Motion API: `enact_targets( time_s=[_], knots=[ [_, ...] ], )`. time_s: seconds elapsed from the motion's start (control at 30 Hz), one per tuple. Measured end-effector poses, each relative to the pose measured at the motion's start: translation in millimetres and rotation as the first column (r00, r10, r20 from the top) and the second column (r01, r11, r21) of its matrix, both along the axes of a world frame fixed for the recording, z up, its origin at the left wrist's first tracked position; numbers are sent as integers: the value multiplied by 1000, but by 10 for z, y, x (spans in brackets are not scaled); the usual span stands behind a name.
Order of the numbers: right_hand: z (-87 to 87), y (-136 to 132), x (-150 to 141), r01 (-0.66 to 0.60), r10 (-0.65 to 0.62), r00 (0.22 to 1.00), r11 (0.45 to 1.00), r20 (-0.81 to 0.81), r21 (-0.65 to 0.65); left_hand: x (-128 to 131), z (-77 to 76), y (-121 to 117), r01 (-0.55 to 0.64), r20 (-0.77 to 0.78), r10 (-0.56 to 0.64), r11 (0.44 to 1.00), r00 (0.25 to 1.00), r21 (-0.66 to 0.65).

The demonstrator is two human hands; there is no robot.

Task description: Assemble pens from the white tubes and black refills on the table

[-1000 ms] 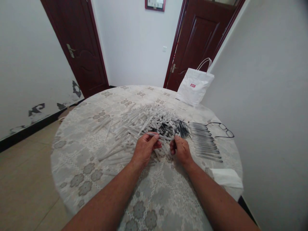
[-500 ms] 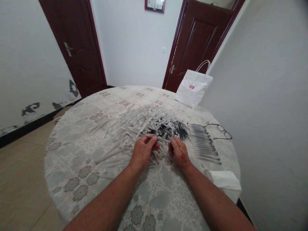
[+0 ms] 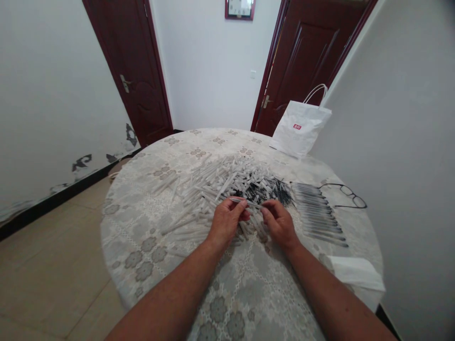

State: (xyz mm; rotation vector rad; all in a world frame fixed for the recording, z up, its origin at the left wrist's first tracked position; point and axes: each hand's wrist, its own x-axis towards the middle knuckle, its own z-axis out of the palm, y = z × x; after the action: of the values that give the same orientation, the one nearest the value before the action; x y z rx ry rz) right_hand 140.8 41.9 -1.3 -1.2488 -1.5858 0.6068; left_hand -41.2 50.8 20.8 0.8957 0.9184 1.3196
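Note:
My left hand (image 3: 229, 218) pinches one end of a slim translucent pen barrel (image 3: 253, 204) between thumb and fingers. At the barrel's other end, my right hand (image 3: 281, 223) has its thumb and fingertips closed on the tip. Just beyond both hands lies a heap of loose pen parts: whitish barrels (image 3: 199, 189), short white pieces (image 3: 245, 168) and thin black pieces (image 3: 280, 190). Too small to tell is whether anything sits inside the held barrel. To the right, pens with dark ends (image 3: 320, 213) lie side by side in a neat row.
A round table with a flowered lace-like cloth (image 3: 142, 255) carries everything. Eyeglasses (image 3: 350, 194) rest beyond the pen row, and a white sheet (image 3: 355, 272) lies at the right edge. A white paper bag (image 3: 300, 128) stands at the back right, by the wall.
The camera view has turned a little to the left, so the scene sits further right. My right hand's fingers have shifted slightly at the barrel's end; both hands stay on it.

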Motion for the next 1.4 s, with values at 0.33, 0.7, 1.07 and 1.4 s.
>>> enact_targets(
  time_s=[0.33,0.7,1.07,1.4],
  knots=[
    [90,-22,-26,-88,91,982,996,167,-25,-90,25,26,26,-73,-23,999,997,38],
    [327,40,284,12,-17,841,1000,541,14,-347,93,177,-103,-599,258,954,758,281],
    [647,-268,964,-29,54,773,998,632,-50,-201,337,444,226,-928,362,914,-86,336],
    [532,-224,959,23,-1,831,999,556,-32,-117,312,776,358,-899,282,921,-336,156]
  ],
)
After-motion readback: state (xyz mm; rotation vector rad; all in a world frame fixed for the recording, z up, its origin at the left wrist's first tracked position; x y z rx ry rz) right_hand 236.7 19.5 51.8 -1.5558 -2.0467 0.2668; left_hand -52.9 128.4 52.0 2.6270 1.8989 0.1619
